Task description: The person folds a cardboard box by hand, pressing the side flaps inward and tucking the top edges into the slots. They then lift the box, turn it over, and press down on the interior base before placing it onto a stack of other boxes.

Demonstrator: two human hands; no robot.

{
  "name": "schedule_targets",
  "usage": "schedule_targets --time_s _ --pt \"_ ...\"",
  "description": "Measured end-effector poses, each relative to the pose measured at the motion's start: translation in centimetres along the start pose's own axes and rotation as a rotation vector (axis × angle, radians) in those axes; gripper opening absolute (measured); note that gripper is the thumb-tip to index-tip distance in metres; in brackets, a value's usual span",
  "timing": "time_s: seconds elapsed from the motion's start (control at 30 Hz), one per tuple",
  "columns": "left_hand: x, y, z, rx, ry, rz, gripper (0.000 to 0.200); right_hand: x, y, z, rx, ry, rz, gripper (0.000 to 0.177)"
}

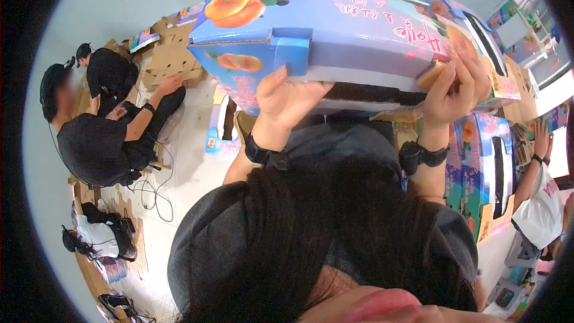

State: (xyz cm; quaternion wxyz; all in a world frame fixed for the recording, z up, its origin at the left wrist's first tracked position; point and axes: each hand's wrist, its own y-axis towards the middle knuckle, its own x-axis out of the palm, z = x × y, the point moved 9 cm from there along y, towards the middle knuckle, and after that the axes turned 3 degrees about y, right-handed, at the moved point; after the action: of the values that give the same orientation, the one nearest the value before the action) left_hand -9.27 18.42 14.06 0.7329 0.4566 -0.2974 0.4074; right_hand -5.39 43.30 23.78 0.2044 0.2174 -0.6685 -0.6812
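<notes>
A blue and purple cardboard box (359, 36) printed with peaches is tilted in front of my chest, its open side facing me and dark inside. My left hand (293, 98) grips its near left edge, thumb against the blue corner and fingers reaching in at the opening. At the box's right end, my right hand (457, 87) has its fingers bent round a small tan end flap (431, 76). Some fingertips are hidden behind the cardboard. Both my wrists wear black bands.
More printed boxes stand at right (487, 164), and another box (222, 122) is on the floor at left. Flat brown cardboard (173, 54) lies in a pile. Several people sit at left near a cable (156, 194); a person in a white top (538, 206) is at right.
</notes>
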Motion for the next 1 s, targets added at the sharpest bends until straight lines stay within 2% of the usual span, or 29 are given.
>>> schedule_targets --time_s 0.1,0.4,0.6,0.7,0.8,0.9,0.93,1.0 --pt "-0.1 0.2 -0.1 0.007 -0.007 -0.041 0.077 -0.3 -0.5 0.1 0.004 0.041 0.052 0.017" --pt "-2.4 0.1 0.3 0.039 -0.028 -0.05 0.078 -1.4 -0.9 -2.0 -0.05 -0.098 -0.031 0.021" --pt "-2.4 0.5 1.0 0.089 -0.019 -0.095 0.078 -1.8 -1.2 -2.9 -0.036 -0.056 -0.037 0.025" --pt "-1.6 0.7 1.2 0.119 0.043 -0.061 0.072 -1.6 -0.7 -2.8 -0.015 -0.024 -0.045 0.029" --pt "-2.3 1.3 1.9 0.072 0.32 0.163 0.073 -0.4 0.1 -2.6 -0.039 -0.067 -0.048 0.033" --pt "-2.0 1.5 2.9 0.037 0.25 0.261 0.054 1.0 0.7 -1.6 -0.045 -0.073 -0.081 0.035" --pt "-1.2 1.4 3.0 0.023 0.24 0.327 0.05 1.4 1.0 -1.5 -0.029 -0.072 -0.084 0.031" --pt "-0.5 0.8 2.3 -0.151 0.256 0.25 0.049 2.1 1.2 -0.7 -0.026 -0.058 -0.076 0.029"
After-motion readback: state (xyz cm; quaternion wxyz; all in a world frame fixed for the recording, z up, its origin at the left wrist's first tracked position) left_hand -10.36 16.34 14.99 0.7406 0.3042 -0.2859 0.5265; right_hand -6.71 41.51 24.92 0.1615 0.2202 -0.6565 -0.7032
